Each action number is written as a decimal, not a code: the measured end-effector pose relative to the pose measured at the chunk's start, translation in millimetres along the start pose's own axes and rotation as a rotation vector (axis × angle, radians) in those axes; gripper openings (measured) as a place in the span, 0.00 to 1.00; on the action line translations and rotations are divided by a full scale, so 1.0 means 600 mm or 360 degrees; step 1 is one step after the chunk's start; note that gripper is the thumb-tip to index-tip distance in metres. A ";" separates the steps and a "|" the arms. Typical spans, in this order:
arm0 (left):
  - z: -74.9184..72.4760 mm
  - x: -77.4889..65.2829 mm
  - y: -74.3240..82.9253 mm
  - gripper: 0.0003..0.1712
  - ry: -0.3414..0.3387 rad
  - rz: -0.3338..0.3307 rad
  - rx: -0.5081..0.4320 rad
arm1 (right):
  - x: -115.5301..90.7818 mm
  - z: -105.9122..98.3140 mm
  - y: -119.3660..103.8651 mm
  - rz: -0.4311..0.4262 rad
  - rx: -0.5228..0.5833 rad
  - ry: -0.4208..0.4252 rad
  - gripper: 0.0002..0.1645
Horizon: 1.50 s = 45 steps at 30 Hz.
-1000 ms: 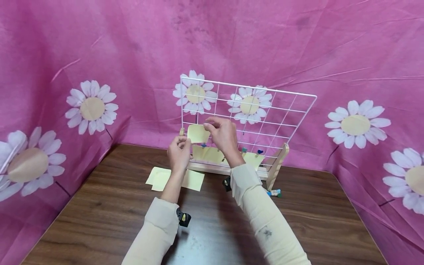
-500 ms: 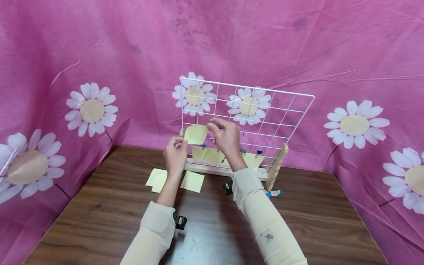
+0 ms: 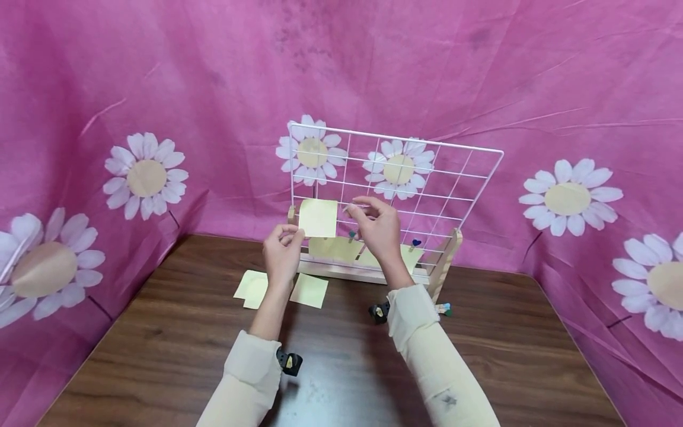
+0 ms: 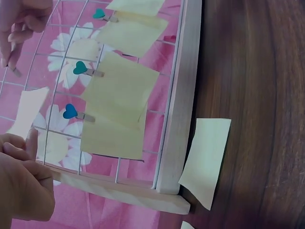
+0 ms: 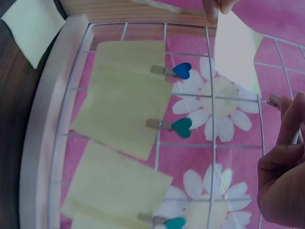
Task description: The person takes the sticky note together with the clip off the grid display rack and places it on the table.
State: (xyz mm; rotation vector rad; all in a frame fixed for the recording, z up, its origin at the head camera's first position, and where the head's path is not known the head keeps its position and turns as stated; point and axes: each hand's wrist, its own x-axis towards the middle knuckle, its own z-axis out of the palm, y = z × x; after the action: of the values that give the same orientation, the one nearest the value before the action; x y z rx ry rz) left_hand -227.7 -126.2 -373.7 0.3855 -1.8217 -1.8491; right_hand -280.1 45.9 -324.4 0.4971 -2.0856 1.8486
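Observation:
My left hand [image 3: 283, 252] pinches a pale yellow paper note [image 3: 318, 217] near its lower left corner, in front of the left part of a white wire grid [image 3: 397, 142]. To the right of that note, apart from it, my right hand [image 3: 383, 234] pinches a small clothespin [image 5: 274, 101], mostly covered by the fingers. Several other notes [image 5: 126, 95] hang low on the grid, held by clothespins with heart-shaped heads, among them a blue heart clothespin [image 5: 181, 70] and a green heart clothespin [image 5: 181, 128].
Loose yellow notes [image 3: 309, 290] lie on the wooden table [image 3: 176, 356] before the grid's left end. More clothespins [image 3: 444, 309] lie by the right wooden support [image 3: 445, 261]. Pink cloth with daisies [image 3: 240, 89] surrounds the table.
My right hand has drawn away to the right from the note's upper right corner. The note now stands flatter and more upright; my left hand has shifted slightly left, still pinching it.

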 end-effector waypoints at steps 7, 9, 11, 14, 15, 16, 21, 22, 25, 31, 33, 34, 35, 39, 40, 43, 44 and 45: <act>0.002 -0.005 -0.001 0.06 -0.0077 -0.0072 -0.0074 | -0.021 -0.028 0.014 0.0005 -0.0042 0.0030 0.13; 0.001 -0.007 -0.002 0.06 -0.0087 -0.0078 -0.0090 | -0.025 -0.035 0.018 0.0014 -0.0052 0.0042 0.12; 0.000 -0.009 -0.003 0.06 -0.0100 -0.0078 -0.0111 | -0.029 -0.042 0.021 0.0024 -0.0045 0.0041 0.13; -0.002 -0.011 -0.005 0.06 -0.0118 -0.0081 -0.0134 | -0.035 -0.052 0.025 0.0041 -0.0037 0.0016 0.12; -0.003 -0.013 -0.006 0.06 -0.0123 -0.0086 -0.0140 | -0.037 -0.056 0.026 0.0045 -0.0040 0.0003 0.11; -0.004 -0.014 -0.006 0.06 -0.0129 -0.0093 -0.0143 | -0.038 -0.060 0.027 0.0048 -0.0059 -0.0004 0.11; -0.008 -0.019 -0.012 0.05 -0.0162 -0.0137 -0.0127 | -0.045 -0.083 0.031 0.0051 -0.0108 0.0005 0.11; -0.009 -0.021 -0.013 0.05 -0.0174 -0.0146 -0.0117 | -0.047 -0.087 0.031 0.0053 -0.0111 0.0012 0.12; -0.012 -0.024 -0.017 0.06 -0.0201 -0.0168 -0.0090 | -0.054 -0.099 0.035 0.0086 -0.0119 0.0028 0.13; -0.020 -0.027 -0.024 0.06 -0.0220 -0.0182 -0.0084 | -0.077 -0.114 0.046 0.0155 -0.0174 0.0038 0.13; -0.023 -0.027 -0.027 0.07 -0.0219 -0.0181 -0.0086 | -0.084 -0.117 0.050 0.0162 -0.0188 0.0050 0.12; -0.024 -0.028 -0.029 0.07 -0.0218 -0.0187 -0.0080 | -0.088 -0.118 0.052 0.0174 -0.0187 0.0055 0.11; -0.026 -0.028 -0.030 0.08 -0.0218 -0.0192 -0.0076 | -0.091 -0.119 0.053 0.0180 -0.0181 0.0059 0.11; -0.032 -0.029 -0.038 0.08 -0.0236 -0.0217 -0.0054 | -0.101 -0.125 0.058 0.0233 -0.0177 0.0049 0.13; -0.033 -0.029 -0.039 0.09 -0.0249 -0.0223 -0.0051 | -0.103 -0.127 0.058 0.0241 -0.0177 0.0051 0.13; -0.035 -0.030 -0.043 0.09 -0.0292 -0.0235 -0.0046 | -0.107 -0.133 0.060 0.0243 -0.0189 0.0060 0.13; -0.036 -0.030 -0.043 0.09 -0.0306 -0.0239 -0.0040 | -0.108 -0.135 0.060 0.0239 -0.0196 0.0062 0.13; -0.037 -0.030 -0.043 0.09 -0.0319 -0.0247 -0.0024 | -0.110 -0.137 0.061 0.0235 -0.0205 0.0058 0.13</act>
State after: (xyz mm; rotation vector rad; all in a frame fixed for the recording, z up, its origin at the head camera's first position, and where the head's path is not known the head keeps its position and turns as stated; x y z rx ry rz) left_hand -204.5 -136.1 -403.1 0.3557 -1.9564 -2.0704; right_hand -237.8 135.2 -376.7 0.2824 -2.2526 1.7703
